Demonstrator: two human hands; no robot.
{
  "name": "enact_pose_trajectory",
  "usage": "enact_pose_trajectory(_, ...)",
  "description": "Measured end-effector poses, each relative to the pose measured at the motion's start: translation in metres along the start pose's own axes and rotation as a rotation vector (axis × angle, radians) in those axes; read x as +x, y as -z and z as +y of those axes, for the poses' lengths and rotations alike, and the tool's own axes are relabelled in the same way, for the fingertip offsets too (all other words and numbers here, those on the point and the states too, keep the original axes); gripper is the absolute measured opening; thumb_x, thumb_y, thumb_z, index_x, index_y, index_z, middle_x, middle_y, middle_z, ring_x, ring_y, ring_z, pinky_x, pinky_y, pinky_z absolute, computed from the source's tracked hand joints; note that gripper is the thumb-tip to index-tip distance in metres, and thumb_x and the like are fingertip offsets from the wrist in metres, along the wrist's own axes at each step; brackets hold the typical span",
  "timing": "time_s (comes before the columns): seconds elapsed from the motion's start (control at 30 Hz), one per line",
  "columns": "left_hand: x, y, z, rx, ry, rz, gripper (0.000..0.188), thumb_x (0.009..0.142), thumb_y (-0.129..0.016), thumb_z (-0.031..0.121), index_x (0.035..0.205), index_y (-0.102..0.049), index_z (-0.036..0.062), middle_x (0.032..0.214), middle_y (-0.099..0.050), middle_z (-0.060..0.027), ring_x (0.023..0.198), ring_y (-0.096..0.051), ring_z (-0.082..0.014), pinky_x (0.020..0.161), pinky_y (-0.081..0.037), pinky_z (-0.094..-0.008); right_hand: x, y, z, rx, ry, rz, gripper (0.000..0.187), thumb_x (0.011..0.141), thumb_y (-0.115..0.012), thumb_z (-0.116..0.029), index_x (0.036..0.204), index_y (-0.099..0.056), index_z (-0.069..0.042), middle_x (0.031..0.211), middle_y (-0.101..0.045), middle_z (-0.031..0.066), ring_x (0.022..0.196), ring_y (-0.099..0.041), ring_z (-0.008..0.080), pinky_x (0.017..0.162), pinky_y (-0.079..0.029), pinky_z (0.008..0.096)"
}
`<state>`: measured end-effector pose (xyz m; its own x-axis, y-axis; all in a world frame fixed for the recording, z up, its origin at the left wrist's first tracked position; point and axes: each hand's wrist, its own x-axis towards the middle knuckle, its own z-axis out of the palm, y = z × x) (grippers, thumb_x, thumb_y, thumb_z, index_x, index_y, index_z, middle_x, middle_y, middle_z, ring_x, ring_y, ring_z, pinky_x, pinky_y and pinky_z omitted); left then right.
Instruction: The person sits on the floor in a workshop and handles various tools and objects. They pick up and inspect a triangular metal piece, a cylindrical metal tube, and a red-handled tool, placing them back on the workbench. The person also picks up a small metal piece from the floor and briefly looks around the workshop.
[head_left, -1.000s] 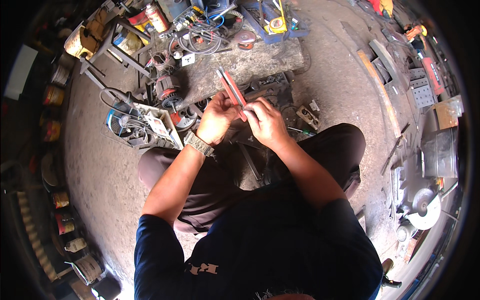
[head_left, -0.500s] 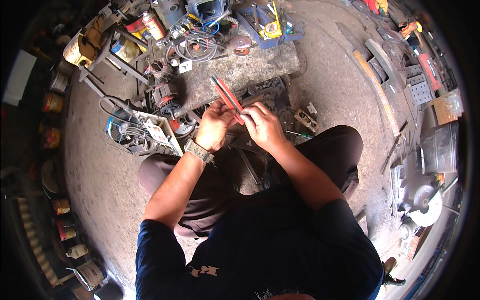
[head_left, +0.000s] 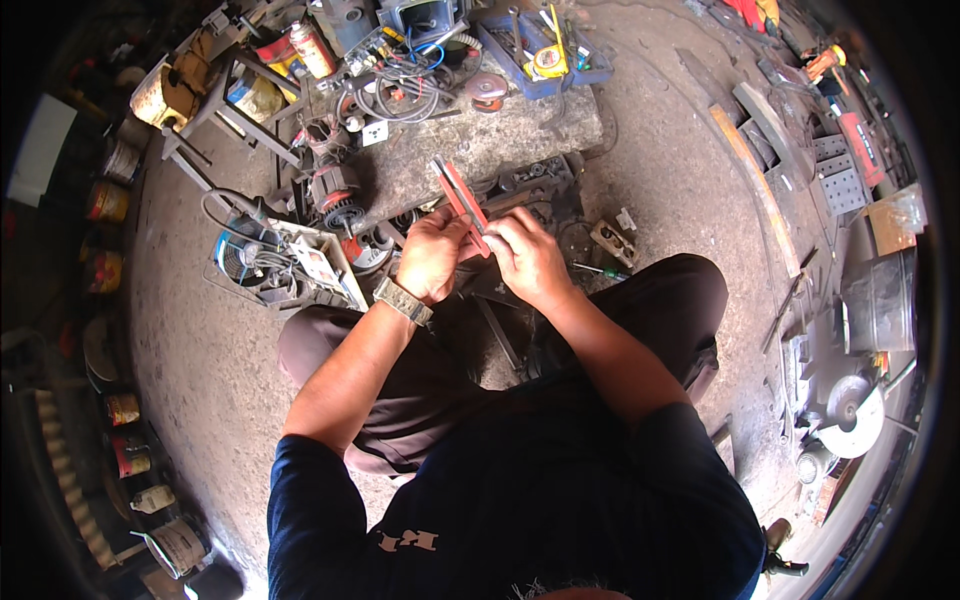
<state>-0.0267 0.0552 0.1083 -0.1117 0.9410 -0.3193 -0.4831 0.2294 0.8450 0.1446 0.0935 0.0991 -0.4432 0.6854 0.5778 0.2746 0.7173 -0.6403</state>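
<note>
Between my hands is a long, narrow tool [head_left: 464, 190] with red sides and a dark metal strip along its middle. It slants from upper left to lower right; its exact kind is not clear. My left hand [head_left: 432, 262], with a watch at the wrist, grips it from the left side. My right hand [head_left: 527, 260] is closed on its near end, thumb and fingers pinching there. Part of the tool is covered by my fingers. Behind it lies the stained low work slab [head_left: 430, 155].
A blue tool tray [head_left: 600, 76] with a tape measure [head_left: 546, 62] stands on the slab's far side, near tangled cables [head_left: 400, 98] and discs [head_left: 487, 88]. A motor part [head_left: 334, 188] sits at left. A screwdriver [head_left: 608, 272] lies by my right knee.
Both hands and the red-sided tool have come slightly closer to me and to the right. My grip looks much the same.
</note>
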Motion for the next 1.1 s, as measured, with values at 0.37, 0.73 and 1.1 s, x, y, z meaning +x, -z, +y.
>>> enact_pose_trajectory(0.37, 0.006, -0.001, 0.003, -0.121, -0.182, -0.045, 0.028, 0.096, -0.066, -0.006, 0.121, -0.055, -0.0005, 0.105, -0.070, -0.0096, 0.091, -0.070, -0.0167, 0.084, -0.059, -0.0308, -0.011, -0.031, 0.019, 0.859, -0.616, 0.037, 0.018, 0.101, -0.068, -0.010, 0.112, -0.060, 0.002, 0.092, -0.068, 0.0037, 0.073, -0.066, 0.0074, 0.064, -0.056, 0.0245)
enact_pose_trajectory(0.73, 0.005, -0.002, -0.003, -0.003, -0.317, -0.063, 0.026, 0.097, -0.064, -0.005, 0.121, -0.054, 0.0005, 0.101, -0.072, -0.0091, 0.089, -0.070, -0.0173, 0.082, -0.058, -0.0308, -0.006, -0.026, 0.013, 1.112, -0.782, -0.044, 0.016, 0.105, -0.063, -0.017, 0.111, -0.064, -0.002, 0.084, -0.066, 0.0023, 0.063, -0.061, 0.0085, 0.057, -0.051, 0.0246)
enact_pose_trajectory(1.1, 0.012, -0.010, 0.017, -0.387, -0.255, -0.141, 0.026, 0.110, -0.045, 0.011, 0.133, -0.048, 0.0021, 0.129, -0.063, -0.0221, 0.112, -0.069, -0.0337, 0.096, -0.060, -0.0487, 0.000, -0.021, -0.001, 0.999, -0.742, -0.202, 0.021, 0.109, -0.055, -0.021, 0.115, -0.062, -0.002, 0.084, -0.063, 0.0030, 0.064, -0.059, 0.0103, 0.057, -0.050, 0.0259)
